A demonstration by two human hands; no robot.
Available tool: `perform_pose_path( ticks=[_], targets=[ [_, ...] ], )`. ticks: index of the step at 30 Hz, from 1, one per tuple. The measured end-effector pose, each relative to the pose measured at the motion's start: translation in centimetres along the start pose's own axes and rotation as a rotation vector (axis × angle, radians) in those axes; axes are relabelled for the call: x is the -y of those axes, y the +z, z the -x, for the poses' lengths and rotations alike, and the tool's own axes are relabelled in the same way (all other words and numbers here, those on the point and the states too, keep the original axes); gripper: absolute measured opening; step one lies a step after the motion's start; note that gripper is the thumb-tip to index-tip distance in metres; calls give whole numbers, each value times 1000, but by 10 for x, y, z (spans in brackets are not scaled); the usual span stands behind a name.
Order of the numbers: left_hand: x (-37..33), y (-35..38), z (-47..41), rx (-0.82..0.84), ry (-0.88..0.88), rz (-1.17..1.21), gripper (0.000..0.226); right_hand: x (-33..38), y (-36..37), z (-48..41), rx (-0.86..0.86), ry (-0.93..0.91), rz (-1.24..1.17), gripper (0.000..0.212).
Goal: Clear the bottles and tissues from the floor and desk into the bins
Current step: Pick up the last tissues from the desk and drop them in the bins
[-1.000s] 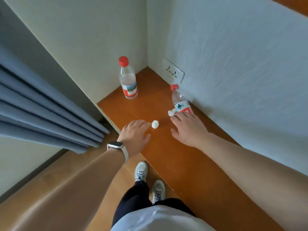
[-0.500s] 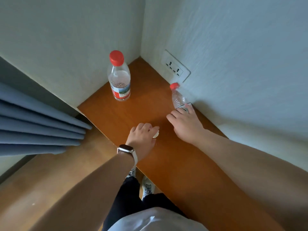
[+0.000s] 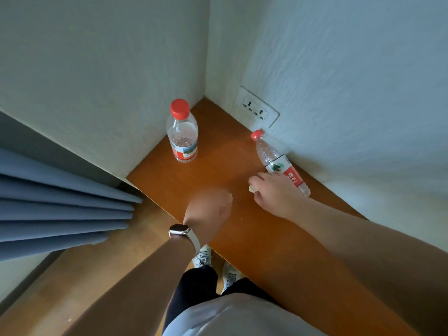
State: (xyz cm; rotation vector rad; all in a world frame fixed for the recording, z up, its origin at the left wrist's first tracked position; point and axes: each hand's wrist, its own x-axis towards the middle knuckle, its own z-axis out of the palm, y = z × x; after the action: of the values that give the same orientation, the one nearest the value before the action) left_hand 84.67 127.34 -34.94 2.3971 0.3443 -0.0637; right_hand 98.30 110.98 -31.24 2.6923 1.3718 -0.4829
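On the orange wooden desk (image 3: pixel 242 241) an upright clear bottle (image 3: pixel 183 137) with a red cap stands near the back corner. A second red-capped bottle (image 3: pixel 278 163) lies on its side along the right wall. My right hand (image 3: pixel 276 195) rests just in front of the lying bottle, fingers curled around a small white tissue ball (image 3: pixel 251 188). My left hand (image 3: pixel 208 209), blurred, is a closed fist over the desk's front edge with a sliver of white tissue at its fingertips. No tissue lies loose on the desk.
A double wall socket (image 3: pixel 255 110) sits above the desk's back right. Blue curtains (image 3: pixel 60 209) hang at the left. Wooden floor (image 3: pixel 97 275) and my shoes (image 3: pixel 203 257) show below the desk edge. No bin is in view.
Both hands have closed over the two tissue balls that lay on the desk. My right hand has drawn back from the lying bottle, and my left fist has lifted slightly.
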Motion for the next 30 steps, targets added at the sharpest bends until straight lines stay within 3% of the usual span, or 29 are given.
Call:
perform_pose_path(
  ticks=[6,14,21,30],
  targets=[
    [-16,-18,-4,37,79,30,30,16,-28,32,-108,247,-154,13],
    [-81,-14,-12,77,273,11,29,8,-39,108,-267,420,-265,35],
    [-177,25,15,202,547,-32,32,-10,-33,234,-432,671,-407,11],
    [-304,104,118,325,810,-75,28,-11,14,433,-586,1021,-511,15]
  ],
)
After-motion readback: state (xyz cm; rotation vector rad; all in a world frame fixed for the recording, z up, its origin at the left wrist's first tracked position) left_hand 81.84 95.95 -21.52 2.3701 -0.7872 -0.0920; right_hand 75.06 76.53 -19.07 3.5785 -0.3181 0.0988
